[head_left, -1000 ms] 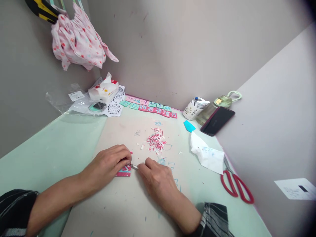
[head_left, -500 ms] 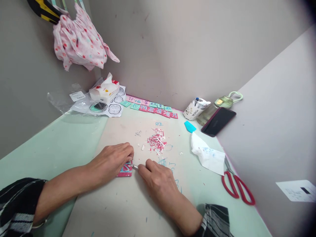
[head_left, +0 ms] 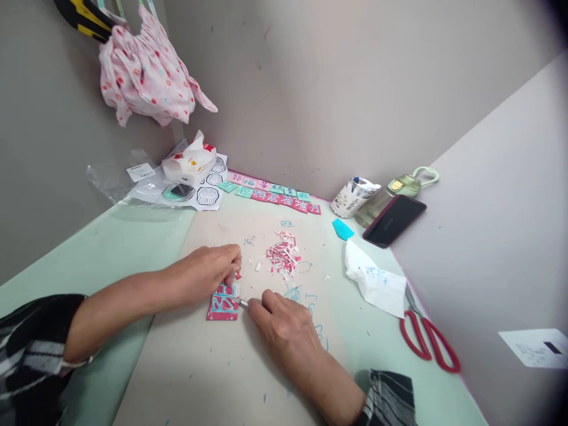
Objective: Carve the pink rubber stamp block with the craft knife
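A: Grey booth walls, pale mat [head_left: 213, 367] on a mint-green table [head_left: 110, 248]. Log the grips first.

B: Right hand [head_left: 284, 325] pinches a slim metal-tipped tool [head_left: 244, 304] between thumb and fingers; the tip sits at the right edge of the pink block [head_left: 223, 302]. Left hand [head_left: 208, 269] has its fingertips curled down on the block's top edge, pressing it to the mat. Whether it pinches anything there I cannot tell.

A: Block position?

B: Flat on the mat, between the two hands, blue carved pattern facing up.

A: Surroundings, working outward.

B: Pile of pink and white shavings [head_left: 283, 258] just beyond the hands. Crumpled tissue [head_left: 375, 283] to the right, red scissors [head_left: 428, 340] near it. Row of finished pink and green blocks [head_left: 270, 196] along the back wall. Black phone [head_left: 394, 220] leaning by a bottle [head_left: 402, 186] and a small cup [head_left: 352, 197]. Tissue pack [head_left: 190, 163] in the far left corner, floral cloth [head_left: 146, 74] hanging above it.
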Demonstrator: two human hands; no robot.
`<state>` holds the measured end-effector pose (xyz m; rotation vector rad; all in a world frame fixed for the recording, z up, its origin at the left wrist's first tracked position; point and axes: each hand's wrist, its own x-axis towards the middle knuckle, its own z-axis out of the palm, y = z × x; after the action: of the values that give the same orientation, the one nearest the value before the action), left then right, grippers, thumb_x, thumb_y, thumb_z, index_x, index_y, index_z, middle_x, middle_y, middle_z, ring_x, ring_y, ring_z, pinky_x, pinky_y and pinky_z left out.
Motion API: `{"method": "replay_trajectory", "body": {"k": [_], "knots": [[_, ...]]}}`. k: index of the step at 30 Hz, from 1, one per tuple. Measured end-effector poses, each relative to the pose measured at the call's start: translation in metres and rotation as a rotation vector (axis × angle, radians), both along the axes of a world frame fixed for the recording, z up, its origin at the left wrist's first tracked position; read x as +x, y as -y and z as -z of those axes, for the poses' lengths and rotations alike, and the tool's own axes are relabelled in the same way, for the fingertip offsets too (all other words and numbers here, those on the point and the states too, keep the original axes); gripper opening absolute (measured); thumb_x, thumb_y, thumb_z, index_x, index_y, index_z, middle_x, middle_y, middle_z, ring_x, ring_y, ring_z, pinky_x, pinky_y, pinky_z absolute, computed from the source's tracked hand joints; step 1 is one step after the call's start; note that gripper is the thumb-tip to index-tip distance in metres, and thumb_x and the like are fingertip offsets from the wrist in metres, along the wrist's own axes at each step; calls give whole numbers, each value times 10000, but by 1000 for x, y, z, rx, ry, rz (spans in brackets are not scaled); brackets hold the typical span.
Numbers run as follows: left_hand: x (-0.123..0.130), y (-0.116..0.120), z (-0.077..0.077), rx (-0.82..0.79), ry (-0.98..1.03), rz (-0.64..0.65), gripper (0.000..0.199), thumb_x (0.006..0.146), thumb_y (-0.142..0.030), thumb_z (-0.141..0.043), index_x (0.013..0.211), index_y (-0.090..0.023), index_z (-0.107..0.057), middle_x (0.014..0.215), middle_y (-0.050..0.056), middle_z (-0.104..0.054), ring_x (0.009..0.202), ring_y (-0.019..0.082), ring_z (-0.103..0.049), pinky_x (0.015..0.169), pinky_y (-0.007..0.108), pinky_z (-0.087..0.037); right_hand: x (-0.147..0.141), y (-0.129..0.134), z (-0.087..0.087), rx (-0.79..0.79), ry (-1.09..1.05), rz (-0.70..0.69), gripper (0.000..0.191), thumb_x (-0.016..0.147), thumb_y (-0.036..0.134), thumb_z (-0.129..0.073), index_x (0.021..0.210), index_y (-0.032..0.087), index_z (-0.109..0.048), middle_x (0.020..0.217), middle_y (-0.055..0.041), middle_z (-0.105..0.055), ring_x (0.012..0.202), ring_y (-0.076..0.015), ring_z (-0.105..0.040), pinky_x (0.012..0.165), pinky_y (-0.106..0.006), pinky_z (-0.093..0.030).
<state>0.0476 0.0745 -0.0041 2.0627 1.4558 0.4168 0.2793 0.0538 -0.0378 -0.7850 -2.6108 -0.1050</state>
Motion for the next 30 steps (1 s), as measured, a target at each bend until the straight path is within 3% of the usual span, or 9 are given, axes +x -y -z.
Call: {"method": "replay_trajectory", "body": {"k": [5,8,10,13,15,19,23,30], "knots": [[10,-16,-9,-33,132,-34,149,955,-285,-438,853,-239,-536,716,-42,-672,655,159,-647,608,253,-457,0,0,3,-16,-7,7,274,951,8,-453,830,193,-614,722,-5,-551,583,-151,-424,536,-308,-264],[23,-18,-11,-10,207,-84,235,966,-387,-471,832,-235,-591,680,-42,-624,632,159,-614,591,257,-459,2,-2,2,-38,-8,20,267,983,54,-457,837,195,-630,724,-3,-554,573,-148,-443,531,-300,-279],[25,-15,-10,-5,240,-102,251,971,-391,-445,917,-238,-637,730,-33,-639,655,164,-628,611,267,-485,5,-4,1,-76,-21,32,262,1006,97,-454,860,196,-648,730,-3,-557,574,-147,-466,531,-291,-300],[17,-1,-5,9,258,-127,360,941,-340,-490,1290,-286,-563,1091,2,-685,952,202,-678,818,321,-537,10,-5,-1,-167,-58,46,250,1041,164,-447,954,195,-679,754,-5,-570,591,-144,-511,545,-271,-339],[8,14,2,25,235,-164,528,887,-368,-629,1390,-300,-482,1243,25,-642,1204,264,-588,994,395,-480,14,-6,-2,-206,-82,42,246,1055,190,-443,1048,195,-689,763,-6,-578,600,-141,-531,554,-261,-358],[-4,42,20,58,76,-149,661,779,-343,-807,1355,-301,-487,1312,39,-603,1264,313,-516,1056,462,-431,16,-5,-4,-229,-81,11,262,1050,190,-451,1100,215,-707,747,-5,-576,594,-140,-528,555,-255,-370],[0,52,35,96,81,-148,623,825,-274,-762,1365,-275,-452,1315,55,-593,1259,301,-512,1074,474,-414,14,-3,-6,-223,-54,-7,265,1039,170,-462,1079,218,-720,723,-2,-562,588,-144,-516,543,-264,-356],[2,50,38,-6,155,-205,613,815,-260,-761,1355,-294,-472,1304,55,-605,1229,306,-553,1062,496,-431,11,-2,-10,-211,-8,-13,257,1040,157,-458,1074,217,-706,723,-2,-553,585,-152,-484,530,-285,-337]]}}
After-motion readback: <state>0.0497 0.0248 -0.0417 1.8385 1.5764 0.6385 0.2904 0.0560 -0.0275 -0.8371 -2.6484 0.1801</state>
